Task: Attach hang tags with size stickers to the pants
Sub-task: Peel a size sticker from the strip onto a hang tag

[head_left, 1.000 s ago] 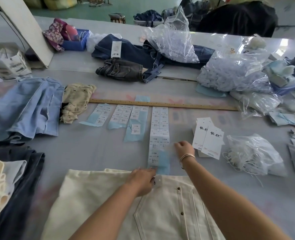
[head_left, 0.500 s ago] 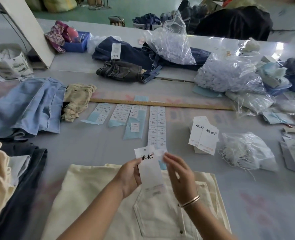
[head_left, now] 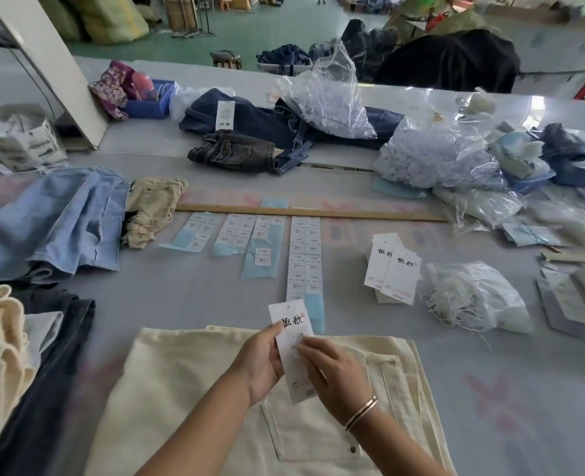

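Cream pants (head_left: 188,389) lie flat at the table's near edge, back pocket up. Above them my left hand (head_left: 260,364) grips a white hang tag (head_left: 289,324) with black brush lettering by its left edge. My right hand (head_left: 332,372) lies over the tag's lower part, fingertips pressing a size sticker (head_left: 298,336) onto its face. A long sheet of size stickers (head_left: 305,259) lies just beyond the tag, with shorter sticker sheets (head_left: 232,233) to its left. A stack of blank hang tags (head_left: 392,269) sits to the right.
A wooden ruler (head_left: 311,213) lies across the middle. A bag of white strings (head_left: 473,297) sits right of the tag stack. Light blue pants (head_left: 54,221), beige shorts (head_left: 150,207) and dark jeans (head_left: 243,152) lie around. Plastic bags (head_left: 431,156) crowd the right side.
My right hand peeled a sticker from the long sheet, my left lifted the hang tag off the pants, and the right hand has now come down pressing the sticker onto the tag.
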The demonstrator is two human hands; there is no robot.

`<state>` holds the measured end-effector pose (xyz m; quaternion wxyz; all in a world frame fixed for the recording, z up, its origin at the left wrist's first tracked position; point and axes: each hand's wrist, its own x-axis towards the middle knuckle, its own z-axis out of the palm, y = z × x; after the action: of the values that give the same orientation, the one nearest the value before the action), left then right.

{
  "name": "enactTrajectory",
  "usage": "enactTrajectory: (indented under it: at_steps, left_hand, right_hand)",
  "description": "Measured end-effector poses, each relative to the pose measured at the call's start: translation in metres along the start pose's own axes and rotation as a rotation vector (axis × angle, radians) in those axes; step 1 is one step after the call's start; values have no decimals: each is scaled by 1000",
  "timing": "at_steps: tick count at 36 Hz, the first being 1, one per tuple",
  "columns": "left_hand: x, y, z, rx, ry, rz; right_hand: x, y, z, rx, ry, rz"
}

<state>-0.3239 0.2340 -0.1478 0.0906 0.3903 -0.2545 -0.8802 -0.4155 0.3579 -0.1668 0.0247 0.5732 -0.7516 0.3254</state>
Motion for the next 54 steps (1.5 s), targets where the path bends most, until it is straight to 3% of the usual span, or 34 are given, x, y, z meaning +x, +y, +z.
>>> enactTrajectory:
  at_steps: [7, 12, 17, 20, 26, 31, 36, 46, 54]
  left_hand:
    - [2, -18, 13, 163, 100, -4]
    - [11, -28, 24, 146, 174, -85]
    - [22, -33, 31, 138, 301, 2]
    - [26, -38, 34, 192, 310, 0]
    - [30, -52, 41, 241, 242, -71]
    - [37, -64, 49, 284, 251, -83]
    - [45, -70, 54, 311, 283, -81]
    - [57, -76, 42, 354, 318, -73]
    - [60, -77, 44, 355, 316, -74]
  right_hand:
    - [-8, 1, 0, -261, -69, -120]
    - [-28, 5, -9, -292, -101, -75]
    - [-65, 17, -25, -265, -190, -134]
    - [-73, 43, -43, -113, -72, 9]
    - [-46, 140, -90, -139, -5, 543]
    - [-16, 206, -108, -266, -166, 745]
    - [17, 234, -99, -411, -307, 813]
    - [44, 261, -76, -580, -411, 819]
    - [23, 274, -88, -448, -389, 847]
